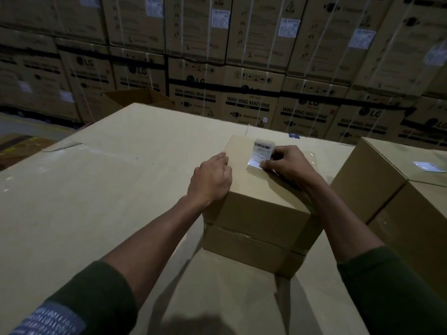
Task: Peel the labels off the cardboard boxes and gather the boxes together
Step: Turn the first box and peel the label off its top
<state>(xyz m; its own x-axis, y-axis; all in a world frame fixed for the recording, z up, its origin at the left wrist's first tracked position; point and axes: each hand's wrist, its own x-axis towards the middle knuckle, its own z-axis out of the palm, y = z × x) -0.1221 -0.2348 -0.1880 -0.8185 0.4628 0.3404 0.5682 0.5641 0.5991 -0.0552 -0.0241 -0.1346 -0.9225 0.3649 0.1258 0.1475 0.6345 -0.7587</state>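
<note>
The small cardboard box stood on a big flat carton. The left hand rested on its top left edge, fingers together and bent over it. The right hand pinched the near corner of the white label, partly lifted from the top. Another box stood just beside, at right

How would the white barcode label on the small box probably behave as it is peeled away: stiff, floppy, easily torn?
The label is probably thin and floppy: its far edge already curls up off the small box. It likely tears easily, so the right hand pinching its near corner should pull slowly. The left hand resting on the box suggests the box might otherwise slide.
</note>
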